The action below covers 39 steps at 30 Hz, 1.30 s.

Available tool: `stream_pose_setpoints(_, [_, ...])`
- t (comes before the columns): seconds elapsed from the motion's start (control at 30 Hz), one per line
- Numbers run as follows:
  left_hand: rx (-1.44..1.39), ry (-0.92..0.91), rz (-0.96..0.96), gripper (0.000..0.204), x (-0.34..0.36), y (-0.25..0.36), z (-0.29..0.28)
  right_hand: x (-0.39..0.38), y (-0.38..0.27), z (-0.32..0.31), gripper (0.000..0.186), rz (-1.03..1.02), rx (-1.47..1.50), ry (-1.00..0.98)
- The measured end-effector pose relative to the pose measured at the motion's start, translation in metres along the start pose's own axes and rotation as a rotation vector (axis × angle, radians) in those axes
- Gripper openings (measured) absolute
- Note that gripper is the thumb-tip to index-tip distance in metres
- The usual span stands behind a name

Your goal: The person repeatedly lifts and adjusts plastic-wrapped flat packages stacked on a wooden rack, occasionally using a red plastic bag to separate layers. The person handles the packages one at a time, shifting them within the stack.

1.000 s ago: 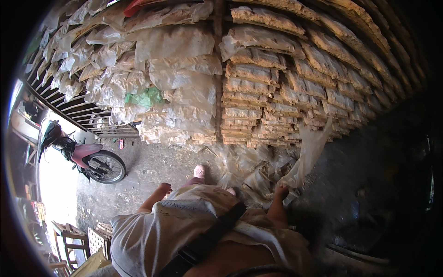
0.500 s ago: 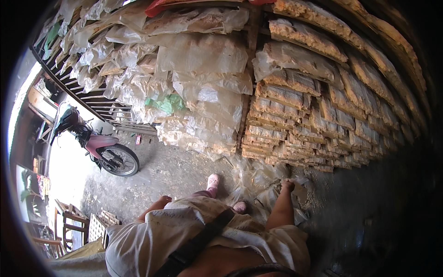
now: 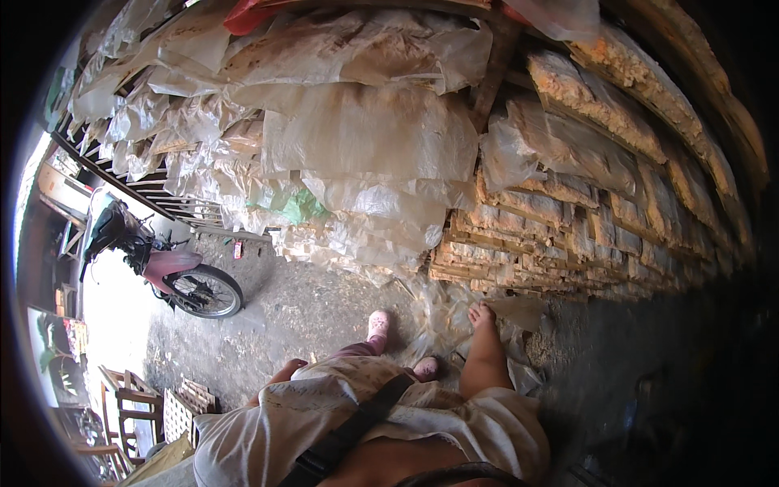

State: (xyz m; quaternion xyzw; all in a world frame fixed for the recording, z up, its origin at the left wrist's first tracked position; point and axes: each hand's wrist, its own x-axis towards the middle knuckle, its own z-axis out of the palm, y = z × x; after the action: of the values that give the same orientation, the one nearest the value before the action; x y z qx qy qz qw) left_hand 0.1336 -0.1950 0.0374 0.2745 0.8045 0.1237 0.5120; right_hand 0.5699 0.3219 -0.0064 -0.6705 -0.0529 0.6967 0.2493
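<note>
My right hand (image 3: 482, 312) reaches forward over crumpled clear plastic sheets (image 3: 438, 312) on the floor, its fingers loosely apart. Whether it touches the plastic, I cannot make out. Low by my left side hangs my left hand (image 3: 294, 370), partly hidden by my shirt, with nothing visible in it. Ahead stands a tall slatted rack. Its left part is draped with cloudy plastic sheets (image 3: 365, 134), a green piece (image 3: 300, 204) among them. To the right, layers of pale, bumpy-edged slabs (image 3: 600, 101) lie stacked, some under plastic (image 3: 568, 146).
A pink-and-black motorbike (image 3: 174, 264) is parked at the left. Wooden frames (image 3: 134, 406) and a white perforated crate (image 3: 180, 412) stand at lower left. An upright post (image 3: 493, 69) divides the rack. The right side is dark.
The view has shifted closer to the rack. My right hand has moved a little left and up, with its fingers less tightly curled. My left hand stays low at my side.
</note>
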Motion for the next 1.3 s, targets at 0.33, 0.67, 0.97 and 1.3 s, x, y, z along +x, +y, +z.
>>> stream_pose_setpoints(0.33, [-0.451,-0.047,-0.008,0.029,0.085,0.094,-0.078,-0.058,-0.021,0.073,0.045,0.032,0.055,0.02])
stream_pose_setpoints(0.67, [-0.279,-0.102,-0.063,0.027,0.142,0.18,-0.106,-0.338,-0.14,0.168,0.042,-1.347,0.072,0.071])
stream_pose_setpoints(0.97, [-0.288,-0.146,-0.108,0.029,0.142,0.218,-0.065,-0.43,-0.188,0.208,0.031,-1.412,-0.367,0.144])
stream_pose_setpoints(1.3, [1.257,-0.386,0.546,0.029,0.145,0.142,-0.017,-0.503,-0.166,0.196,0.025,-1.5,-0.134,-0.241])
